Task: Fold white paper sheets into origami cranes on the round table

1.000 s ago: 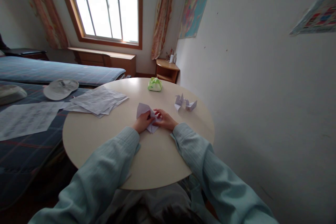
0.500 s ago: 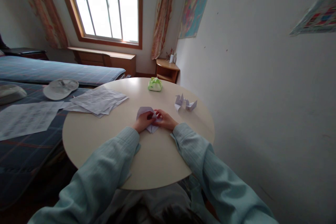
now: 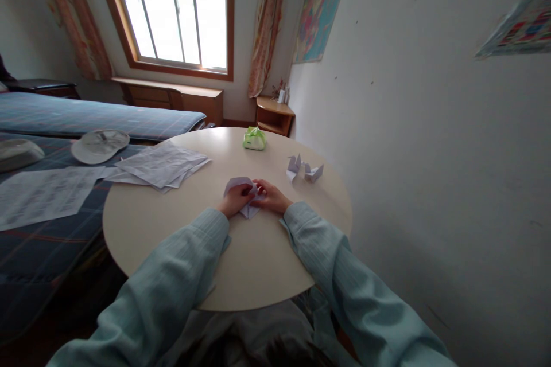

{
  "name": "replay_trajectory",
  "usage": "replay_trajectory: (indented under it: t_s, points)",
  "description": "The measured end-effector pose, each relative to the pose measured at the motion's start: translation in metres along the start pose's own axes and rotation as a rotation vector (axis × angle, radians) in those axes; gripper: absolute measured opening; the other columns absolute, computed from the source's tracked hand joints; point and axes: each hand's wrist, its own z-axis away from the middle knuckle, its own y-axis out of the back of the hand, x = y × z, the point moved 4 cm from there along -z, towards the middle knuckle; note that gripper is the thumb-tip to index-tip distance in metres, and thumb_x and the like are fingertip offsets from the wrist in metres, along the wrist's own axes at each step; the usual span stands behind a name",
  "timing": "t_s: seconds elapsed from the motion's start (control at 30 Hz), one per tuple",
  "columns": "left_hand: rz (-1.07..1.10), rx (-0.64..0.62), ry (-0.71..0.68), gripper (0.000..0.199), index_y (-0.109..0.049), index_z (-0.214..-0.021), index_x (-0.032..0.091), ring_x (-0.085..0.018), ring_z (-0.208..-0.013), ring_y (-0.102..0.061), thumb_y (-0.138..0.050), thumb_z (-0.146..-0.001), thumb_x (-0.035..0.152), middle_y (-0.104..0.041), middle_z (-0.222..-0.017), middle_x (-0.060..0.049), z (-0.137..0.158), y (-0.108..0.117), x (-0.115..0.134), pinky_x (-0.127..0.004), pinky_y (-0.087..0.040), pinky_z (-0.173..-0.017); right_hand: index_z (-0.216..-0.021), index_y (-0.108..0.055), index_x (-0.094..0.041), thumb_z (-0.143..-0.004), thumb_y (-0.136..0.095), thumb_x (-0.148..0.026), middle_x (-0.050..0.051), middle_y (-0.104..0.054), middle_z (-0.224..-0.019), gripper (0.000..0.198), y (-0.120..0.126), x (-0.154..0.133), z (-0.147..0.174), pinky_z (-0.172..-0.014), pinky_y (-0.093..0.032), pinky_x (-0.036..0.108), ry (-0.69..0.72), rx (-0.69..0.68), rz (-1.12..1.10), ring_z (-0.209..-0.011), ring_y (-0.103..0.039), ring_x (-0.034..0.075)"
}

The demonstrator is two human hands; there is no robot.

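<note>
A partly folded sheet of white paper (image 3: 249, 211) rests on the round table (image 3: 253, 264), between my two hands. My left hand (image 3: 235, 199) grips its left side, with the fingers curled over the paper. From the right, my right hand (image 3: 272, 198) pinches the same paper close to the left fingertips. One flap stands up behind the left hand, and a pointed end shows below the fingers. The fingers cover the middle folds.
Two folded paper figures (image 3: 294, 167) stand to the right on the table. A green tissue pack (image 3: 254, 138) lies at the back. Several loose paper sheets (image 3: 163, 165) overlap the left edge. Beyond are a white cap (image 3: 100, 146) on a bed (image 3: 64, 252) and a wall (image 3: 430, 183) at right.
The paper's upright flap has bent down slightly behind my left hand. Both hands stay in nearly the same place, holding the paper.
</note>
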Motion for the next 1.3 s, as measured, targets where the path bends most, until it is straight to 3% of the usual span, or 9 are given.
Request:
replay_trajectory:
  t_s: [0.17,0.4,0.7,0.83,1.1,1.3]
  points:
    - [0.005,0.001,-0.078,0.014,-0.059,-0.074,0.015,-0.012,-0.060,-0.051,-0.054,-0.064,0.024,-0.058,-0.066,0.000,0.002,-0.002,-0.001,-0.022,-0.040,-0.056,-0.109,-0.047,-0.017,-0.057,-0.068,-0.030,0.004,-0.054,-0.094,0.058,0.000,-0.003,0.000,-0.069,-0.042,0.025,0.015,-0.002,0.004,-0.070,-0.048,0.009]
    - [-0.108,-0.005,-0.095,0.006,-0.058,-0.065,0.015,-0.013,-0.061,-0.051,-0.054,-0.066,0.019,-0.058,-0.065,-0.001,0.000,-0.005,-0.001,-0.024,-0.041,-0.058,-0.111,-0.046,-0.015,-0.056,-0.069,-0.028,0.005,-0.054,-0.094,0.061,0.000,-0.003,0.000,-0.071,-0.042,0.026,0.002,-0.003,0.001,-0.071,-0.048,0.010]
    - [-0.130,-0.076,-0.184,0.017,-0.063,-0.076,0.016,-0.016,-0.080,-0.056,-0.049,-0.070,0.011,-0.064,-0.083,-0.004,0.001,0.000,0.002,-0.027,-0.042,-0.076,-0.113,-0.045,-0.016,-0.054,-0.071,-0.024,0.005,-0.052,-0.094,0.065,0.001,-0.002,0.000,-0.072,-0.043,0.028,-0.031,-0.013,-0.005,-0.073,-0.047,0.011]
    - [-0.159,-0.100,-0.206,0.016,-0.064,-0.076,0.017,-0.017,-0.081,-0.056,-0.050,-0.070,0.012,-0.064,-0.083,-0.003,0.002,0.003,0.005,-0.028,-0.042,-0.077,-0.113,-0.045,-0.015,-0.054,-0.071,-0.024,0.005,-0.051,-0.094,0.065,0.002,-0.003,0.000,-0.073,-0.043,0.029,-0.034,-0.014,-0.007,-0.073,-0.047,0.011]
    - [-0.234,0.009,-0.150,0.010,-0.063,-0.074,0.016,-0.019,-0.077,-0.055,-0.056,-0.069,0.022,-0.062,-0.078,-0.005,0.004,0.007,-0.002,-0.029,-0.042,-0.072,-0.112,-0.046,-0.018,-0.054,-0.071,-0.027,0.003,-0.051,-0.091,0.064,0.002,-0.002,0.000,-0.072,-0.043,0.028,-0.018,-0.015,-0.002,-0.072,-0.047,0.011]
    - [-0.155,-0.019,-0.139,0.011,-0.063,-0.072,0.015,-0.017,-0.074,-0.056,-0.055,-0.070,0.021,-0.063,-0.075,-0.004,0.003,0.009,-0.001,-0.028,-0.042,-0.071,-0.113,-0.046,-0.016,-0.054,-0.071,-0.026,0.004,-0.050,-0.091,0.065,0.001,0.000,0.000,-0.073,-0.042,0.028,-0.040,-0.014,-0.007,-0.072,-0.047,0.011]
